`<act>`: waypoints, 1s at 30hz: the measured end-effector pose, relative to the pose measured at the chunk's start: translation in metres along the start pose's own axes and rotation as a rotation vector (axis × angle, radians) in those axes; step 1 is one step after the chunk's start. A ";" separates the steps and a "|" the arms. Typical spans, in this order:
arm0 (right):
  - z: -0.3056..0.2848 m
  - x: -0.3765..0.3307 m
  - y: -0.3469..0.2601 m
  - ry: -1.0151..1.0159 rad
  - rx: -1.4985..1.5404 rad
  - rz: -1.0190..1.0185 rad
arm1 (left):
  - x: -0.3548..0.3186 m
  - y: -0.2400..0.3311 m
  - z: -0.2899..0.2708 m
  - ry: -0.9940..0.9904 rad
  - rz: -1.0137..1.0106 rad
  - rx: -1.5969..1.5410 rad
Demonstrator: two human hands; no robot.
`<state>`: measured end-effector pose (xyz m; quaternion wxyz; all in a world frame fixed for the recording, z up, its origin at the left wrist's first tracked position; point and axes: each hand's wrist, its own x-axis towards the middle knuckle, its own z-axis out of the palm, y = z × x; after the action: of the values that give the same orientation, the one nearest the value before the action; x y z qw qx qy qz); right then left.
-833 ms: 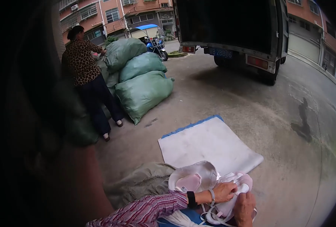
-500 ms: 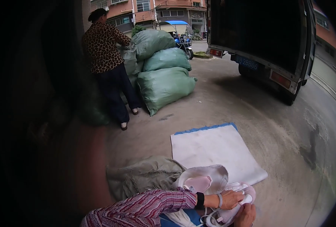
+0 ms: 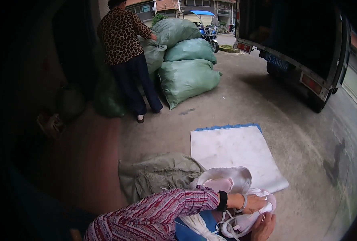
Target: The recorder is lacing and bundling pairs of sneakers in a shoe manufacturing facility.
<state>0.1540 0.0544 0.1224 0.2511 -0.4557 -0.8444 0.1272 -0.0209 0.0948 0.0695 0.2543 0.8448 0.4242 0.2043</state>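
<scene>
My left hand (image 3: pixel 254 203), with a striped sleeve, a black wristband and a clear bangle, reaches across and grips the top of a pink and white bundle (image 3: pixel 242 223) with white straps. From the bottom edge my right hand (image 3: pixel 265 227) holds the same bundle from below. Just behind them a pale, translucent bag (image 3: pixel 226 180) stands open with something pink inside. The bundle rests over blue fabric (image 3: pixel 190 231) at my lap.
A flat white sack with a blue edge (image 3: pixel 234 152) lies on the concrete, an olive-grey cloth (image 3: pixel 158 174) to its left. Another person in a spotted blouse (image 3: pixel 126 48) touches stacked green sacks (image 3: pixel 186 76). A truck's open rear (image 3: pixel 299 44) stands far right.
The view has swung, so the sacks, the other person and the truck sit further right and closer. Both my hands stay on the bundle.
</scene>
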 end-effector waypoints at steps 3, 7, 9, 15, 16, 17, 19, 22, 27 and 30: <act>-0.001 0.001 0.000 0.014 0.027 -0.017 | 0.001 0.000 -0.002 0.041 0.016 -0.032; -0.005 0.005 0.000 -0.017 0.049 -0.032 | 0.000 -0.016 -0.008 -0.068 -0.266 -0.291; -0.003 0.011 0.000 0.192 -0.028 -0.218 | -0.012 0.003 -0.048 -0.087 -0.410 -0.475; 0.033 0.029 0.001 0.001 -0.029 -0.271 | -0.047 -0.033 -0.048 0.043 -0.442 -0.552; 0.036 0.032 0.003 -0.001 -0.032 -0.271 | -0.046 -0.033 -0.048 0.044 -0.441 -0.554; 0.038 0.034 0.004 0.006 -0.081 -0.264 | -0.044 -0.030 -0.046 0.099 -0.407 -0.536; 0.041 0.035 0.007 0.008 -0.133 -0.263 | -0.044 -0.025 -0.044 0.160 -0.374 -0.522; 0.045 0.036 0.013 -0.102 -0.135 -0.265 | -0.038 0.005 -0.059 0.068 -0.403 -0.504; 0.046 0.034 0.029 -0.123 0.156 -0.107 | -0.036 0.020 -0.062 0.301 -0.337 -0.604; 0.035 0.039 0.019 0.033 0.069 -0.173 | -0.032 0.022 -0.066 0.474 -0.295 -0.412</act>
<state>0.1307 0.0974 0.0968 0.2906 -0.3739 -0.8716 0.1267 -0.0622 0.0743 0.1300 0.3405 0.6345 0.5389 0.4372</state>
